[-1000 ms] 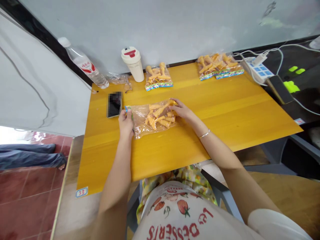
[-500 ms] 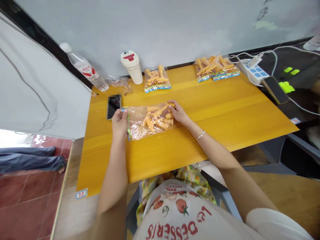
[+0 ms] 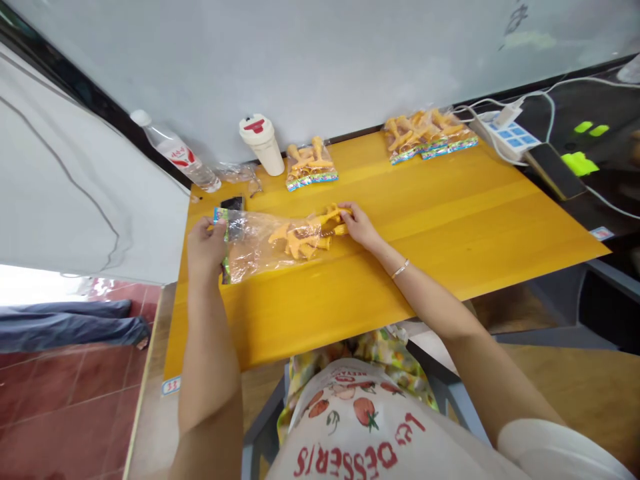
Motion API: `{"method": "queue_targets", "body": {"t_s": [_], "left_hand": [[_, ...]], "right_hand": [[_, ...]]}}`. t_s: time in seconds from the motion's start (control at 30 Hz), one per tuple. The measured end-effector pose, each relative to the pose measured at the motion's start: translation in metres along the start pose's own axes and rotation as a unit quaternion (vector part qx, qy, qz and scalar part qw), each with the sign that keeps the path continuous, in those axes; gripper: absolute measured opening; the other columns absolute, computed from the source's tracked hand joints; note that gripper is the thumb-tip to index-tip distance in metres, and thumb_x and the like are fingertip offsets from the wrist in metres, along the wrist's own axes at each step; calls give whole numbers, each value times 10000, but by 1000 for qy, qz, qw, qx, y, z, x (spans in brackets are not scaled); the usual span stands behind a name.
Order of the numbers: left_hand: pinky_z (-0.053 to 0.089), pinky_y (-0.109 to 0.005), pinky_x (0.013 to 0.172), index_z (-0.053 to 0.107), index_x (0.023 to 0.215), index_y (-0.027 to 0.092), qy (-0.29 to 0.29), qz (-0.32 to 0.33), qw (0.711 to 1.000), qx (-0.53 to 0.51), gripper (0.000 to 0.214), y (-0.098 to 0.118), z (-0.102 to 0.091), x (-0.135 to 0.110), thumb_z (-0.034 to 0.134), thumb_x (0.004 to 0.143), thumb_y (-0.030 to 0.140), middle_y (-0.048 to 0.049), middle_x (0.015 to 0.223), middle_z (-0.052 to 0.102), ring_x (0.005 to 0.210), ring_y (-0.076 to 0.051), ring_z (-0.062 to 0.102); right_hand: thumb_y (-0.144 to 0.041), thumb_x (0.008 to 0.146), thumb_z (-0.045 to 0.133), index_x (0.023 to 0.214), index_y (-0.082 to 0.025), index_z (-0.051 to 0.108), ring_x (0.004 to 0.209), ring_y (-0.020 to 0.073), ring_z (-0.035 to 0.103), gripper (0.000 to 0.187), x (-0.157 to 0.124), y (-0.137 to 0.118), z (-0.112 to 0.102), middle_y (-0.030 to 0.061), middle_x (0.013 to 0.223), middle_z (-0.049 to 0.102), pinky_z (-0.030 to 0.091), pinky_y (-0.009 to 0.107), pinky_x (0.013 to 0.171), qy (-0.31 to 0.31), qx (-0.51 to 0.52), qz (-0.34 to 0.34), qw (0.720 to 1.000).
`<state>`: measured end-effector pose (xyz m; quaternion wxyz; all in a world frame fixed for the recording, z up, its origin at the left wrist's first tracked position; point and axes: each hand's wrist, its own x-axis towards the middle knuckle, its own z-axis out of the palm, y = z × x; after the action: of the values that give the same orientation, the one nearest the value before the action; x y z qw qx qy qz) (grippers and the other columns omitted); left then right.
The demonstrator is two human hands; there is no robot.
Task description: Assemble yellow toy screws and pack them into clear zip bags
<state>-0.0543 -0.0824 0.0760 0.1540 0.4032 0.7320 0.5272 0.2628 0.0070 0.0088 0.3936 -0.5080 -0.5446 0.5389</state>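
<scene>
My left hand [image 3: 207,245] is closed on the blue-green printed header end of a clear plastic bag [image 3: 247,250]. Several orange plastic pieces [image 3: 300,241] lie in the right part of the bag, and some stick out past its right end. My right hand [image 3: 357,225] pinches one of these orange pieces at the bag's open right end. What shape the pieces have is hard to make out. Under the bag's upper left corner, a black phone [image 3: 233,203] is partly covered.
Along the back of the table [image 3: 425,227] stand a water bottle [image 3: 175,152], a white cup [image 3: 263,145], a filled bag [image 3: 311,165] and more filled bags [image 3: 425,135]. A power strip [image 3: 515,137] with cables is at the right. A person's legs [image 3: 75,325] show at left.
My left hand has moved left with the bag, now over part of the phone. My right hand stays nearly in place, and orange pieces now poke out of the bag's right end.
</scene>
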Motion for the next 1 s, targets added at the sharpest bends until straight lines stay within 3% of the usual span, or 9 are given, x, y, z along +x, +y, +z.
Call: {"method": "queue_targets", "body": {"t_s": [0.1,0.37,0.53,0.7,0.83,1.0], "left_hand": [[203,-245,489,555,710,182,3,-30,994,106,184,10,-13,0,637,855,259,77,402,409,411,-104,310],[245,-242,591,664,851,177,16,68,957,282,108,56,-36,2,614,864,272,70,443,429,479,-124,338],[336,-267,714,699,921,188,13,164,937,310,139,94,-28,-5,591,871,260,55,538,415,534,-130,313],[402,-424,936,695,942,173,-4,197,925,324,157,126,-26,-14,569,870,232,39,586,361,654,-171,466],[408,-486,990,674,1007,161,-5,216,904,368,218,142,-32,-18,520,903,275,16,652,450,812,-223,600],[435,-528,1016,679,990,193,30,207,892,400,223,161,-41,-25,519,882,305,4,642,494,854,-252,646]], "right_hand": [[-245,937,481,1194,-224,542,745,129,554,265,2,1,-1,12,895,553,553,217,554,2,8,1,1000],[-296,907,532,1174,-228,533,747,142,538,275,2,6,0,9,905,550,572,303,674,4,-10,-25,1000],[-292,895,557,1155,-214,551,866,162,584,272,-2,10,1,48,1076,640,501,362,951,24,-68,-98,993],[-308,919,524,1282,-189,514,848,179,595,382,-4,15,9,77,1049,640,503,405,960,-6,-100,-103,990],[-290,912,537,1308,-183,524,913,186,606,410,-5,22,16,137,1219,576,494,415,1010,4,-103,-129,986],[-313,908,557,1335,-207,523,1103,242,593,441,-6,27,19,148,1257,544,482,476,1058,1,-107,-156,982]]}}
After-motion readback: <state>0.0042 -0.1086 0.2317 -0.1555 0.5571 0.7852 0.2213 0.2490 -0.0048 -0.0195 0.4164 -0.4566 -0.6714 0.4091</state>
